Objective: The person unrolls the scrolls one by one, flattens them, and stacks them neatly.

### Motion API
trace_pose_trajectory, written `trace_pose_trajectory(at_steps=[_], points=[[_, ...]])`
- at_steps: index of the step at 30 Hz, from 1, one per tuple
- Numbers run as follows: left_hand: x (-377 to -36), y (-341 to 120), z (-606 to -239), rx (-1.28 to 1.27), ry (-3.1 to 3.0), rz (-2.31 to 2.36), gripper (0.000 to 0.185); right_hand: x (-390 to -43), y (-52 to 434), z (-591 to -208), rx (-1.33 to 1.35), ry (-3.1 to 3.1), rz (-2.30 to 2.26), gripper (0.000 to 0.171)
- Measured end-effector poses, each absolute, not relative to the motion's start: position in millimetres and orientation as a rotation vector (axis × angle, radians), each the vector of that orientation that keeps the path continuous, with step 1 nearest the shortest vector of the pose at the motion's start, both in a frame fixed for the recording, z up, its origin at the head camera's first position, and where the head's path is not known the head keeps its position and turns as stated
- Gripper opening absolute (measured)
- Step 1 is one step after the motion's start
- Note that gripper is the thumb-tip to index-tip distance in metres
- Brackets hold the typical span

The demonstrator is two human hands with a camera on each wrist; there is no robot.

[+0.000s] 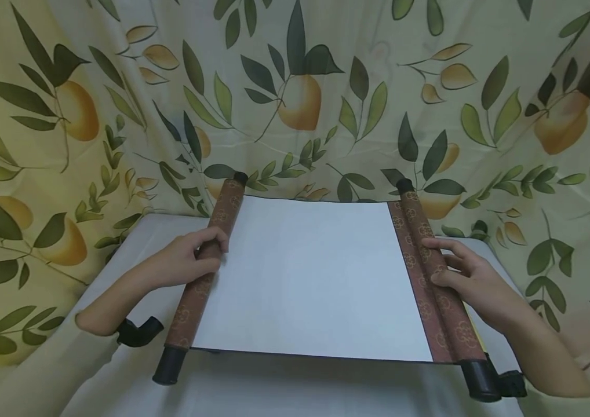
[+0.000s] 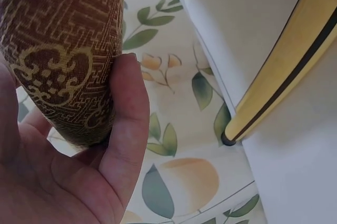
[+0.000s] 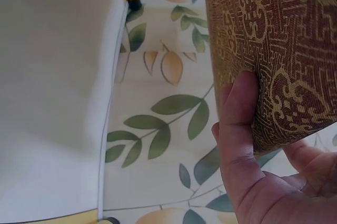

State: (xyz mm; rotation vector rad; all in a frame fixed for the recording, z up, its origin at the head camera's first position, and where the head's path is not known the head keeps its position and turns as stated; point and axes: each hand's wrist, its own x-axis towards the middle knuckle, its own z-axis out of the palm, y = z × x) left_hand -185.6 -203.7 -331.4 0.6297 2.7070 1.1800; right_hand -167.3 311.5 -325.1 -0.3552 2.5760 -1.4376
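Note:
A hanging scroll (image 1: 321, 278) is partly unrolled, its plain white sheet stretched between two brown-red brocade rolls with black end knobs. My left hand (image 1: 185, 260) grips the left roll (image 1: 189, 313) near its middle, the thumb on the near side and fingers over the far side. Around the right roll (image 1: 448, 295) my right hand (image 1: 474, 284) curls, also about midway along. The scroll is held up over a white table. Close up, the left wrist view shows the roll's gold-patterned brocade (image 2: 58, 71) in the hand; the right wrist view shows similar brocade (image 3: 284, 50).
The white tabletop (image 1: 253, 388) lies under and around the scroll. Behind and at both sides hangs a curtain (image 1: 357, 133) printed with leaves and orange fruit. A yellow bar with a black stripe (image 2: 284, 60) shows beside a white surface in the left wrist view.

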Motion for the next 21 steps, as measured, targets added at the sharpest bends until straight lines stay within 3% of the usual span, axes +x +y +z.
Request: trace_pose_trajectory(at_steps=[21], points=[[-187.5,-208.2,-330.5,0.602,2.687,1.205,0.019,-164.4,317.3,-327.6,-0.355,2.588,-1.426,0.059]])
